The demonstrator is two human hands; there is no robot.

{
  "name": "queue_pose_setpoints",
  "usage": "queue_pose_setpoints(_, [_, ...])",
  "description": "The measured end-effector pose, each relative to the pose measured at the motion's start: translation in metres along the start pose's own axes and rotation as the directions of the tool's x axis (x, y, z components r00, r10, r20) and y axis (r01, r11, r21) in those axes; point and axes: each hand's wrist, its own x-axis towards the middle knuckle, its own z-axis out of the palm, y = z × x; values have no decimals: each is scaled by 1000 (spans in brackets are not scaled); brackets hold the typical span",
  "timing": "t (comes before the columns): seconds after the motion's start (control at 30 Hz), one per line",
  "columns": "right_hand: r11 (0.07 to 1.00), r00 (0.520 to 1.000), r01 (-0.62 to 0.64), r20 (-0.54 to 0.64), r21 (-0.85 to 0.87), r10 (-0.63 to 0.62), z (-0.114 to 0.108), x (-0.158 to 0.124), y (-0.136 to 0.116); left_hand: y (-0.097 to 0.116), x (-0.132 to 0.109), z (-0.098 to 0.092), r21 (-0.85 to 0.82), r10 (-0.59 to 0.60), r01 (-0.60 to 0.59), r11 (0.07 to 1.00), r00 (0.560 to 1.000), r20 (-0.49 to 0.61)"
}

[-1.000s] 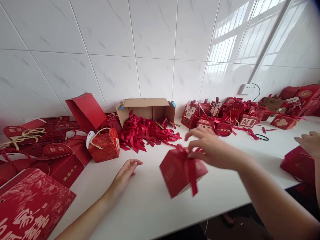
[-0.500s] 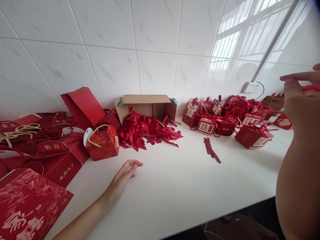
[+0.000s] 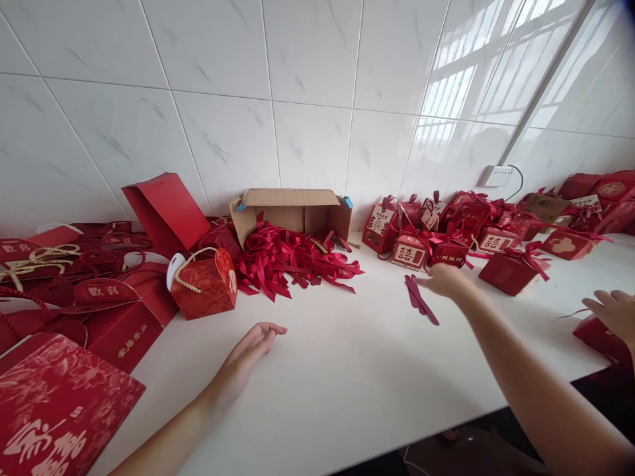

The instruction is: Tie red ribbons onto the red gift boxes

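Observation:
My left hand (image 3: 255, 345) rests on the white tabletop (image 3: 317, 390), holding nothing, with its fingers loosely bent and apart from the thumb. In front of it lies a heap of dark red satin ribbons (image 3: 282, 258), spilling from a cardboard box (image 3: 292, 197) tipped on its side. My right hand (image 3: 443, 280) is over the table on the right, slightly blurred, fingers reaching left. Its fingertips are at the upper end of a few flat dark red strips (image 3: 421, 301); whether they touch is unclear. I see nothing held in it.
Folded red gift boxes (image 3: 119, 330) crowd the left side, beside an orange-red box with a rope handle (image 3: 203, 287). Ribbon-tied red boxes (image 3: 449, 251) stand at the back right. At the right edge, another person's hand (image 3: 615, 314) is on a red box (image 3: 600, 338).
My right hand has come down from the upper right to the flat strips. My left hand has hardly moved. Another person's hand and a red box now show at the right edge.

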Motion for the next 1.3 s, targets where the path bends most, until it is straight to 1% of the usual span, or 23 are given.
queue_pose_setpoints(0.07, [998,993,-42,108,-46,47,24,10,-2,-1,0,-1,-14,-12,12,1000,1000,-2])
queue_pose_setpoints(0.13, [995,983,-57,172,-81,71,38,15,-4,-2,0,-1,-24,-30,30,999,999,-11])
queue_pose_setpoints(0.23, [991,983,-60,165,-118,79,47,17,-11,-1,0,1,-21,-39,39,999,999,-16])
queue_pose_setpoints(0.47, [997,995,-8,99,-73,15,49,12,-22,-2,-1,1,-31,-44,44,999,999,2])
queue_pose_setpoints(0.53, [997,987,71,143,-14,-68,42,2,-26,-4,-1,0,-37,-48,48,998,999,8])
queue_pose_setpoints(0.6, [979,954,192,222,76,-204,33,-15,-34,-5,-1,-1,-39,-42,43,998,999,17])
queue_pose_setpoints(0.63, [954,910,264,293,139,-294,28,-25,-40,-5,-1,-1,-39,-38,38,999,999,20])
queue_pose_setpoints(0.67, [917,832,334,388,221,-396,25,-37,-48,-5,-1,-2,-39,-34,34,999,999,19])
queue_pose_setpoints(0.7, [864,702,386,504,325,-503,23,-49,-57,-4,-1,-2,-41,-31,32,999,999,17])
queue_pose_setpoints(0.73, [795,497,400,620,457,-607,22,-60,-67,-3,-2,-2,-44,-34,35,998,999,14])
queue_pose_setpoints(0.77, [731,273,365,685,577,-676,22,-68,-78,-3,-2,-3,-46,-40,40,998,999,7])
queue_pose_setpoints(0.8, [692,88,310,705,652,-704,21,-73,-89,-2,-3,-3,-47,-48,48,998,999,0])
queue_pose_setpoints(0.83, [679,-2,265,704,685,-710,21,-74,-101,-2,-4,-3,-45,-54,54,998,998,-10])
queue_pose_setpoints(0.87, [683,50,248,695,687,-717,19,-70,-113,-2,-4,-3,-40,-59,58,997,998,-17])
queue_pose_setpoints(0.9, [698,218,263,663,666,-716,16,-61,-124,-2,-4,-3,-31,-61,60,998,998,-23])
queue_pose_setpoints(0.93, [710,497,283,535,645,-683,11,-48,-134,-2,-5,-3,-20,-60,60,998,998,-24])
queue_pose_setpoints(0.97, [674,804,309,194,671,-562,6,-32,-142,-2,-5,-4,-8,-61,60,998,998,-22])
queue_pose_setpoints(1.0, [653,892,329,4,682,-453,1,-15,-148,-3,-4,-4,1,-62,62,998,998,-16])
queue_pose_setpoints(1.03, [649,925,336,-107,683,-366,-3,2,-152,-3,-4,-4,5,-60,60,998,998,-12])
queue_pose_setpoints(1.07, [645,936,348,-214,680,-279,-5,17,-154,-4,-4,-5,5,-56,56,998,998,-11])
queue_pose_setpoints(1.13, [649,921,374,-347,662,-177,2,35,-153,-6,-4,-5,-5,-40,40,999,999,-16])
queue_pose_setpoints(1.2, [656,891,416,-426,629,-156,22,36,-149,-8,-4,-4,-13,-31,31,999,999,-20])
queue_pose_setpoints(1.3, [667,852,495,-460,556,-249,69,21,-140,-7,-1,-3,6,-14,15,1000,999,-40])
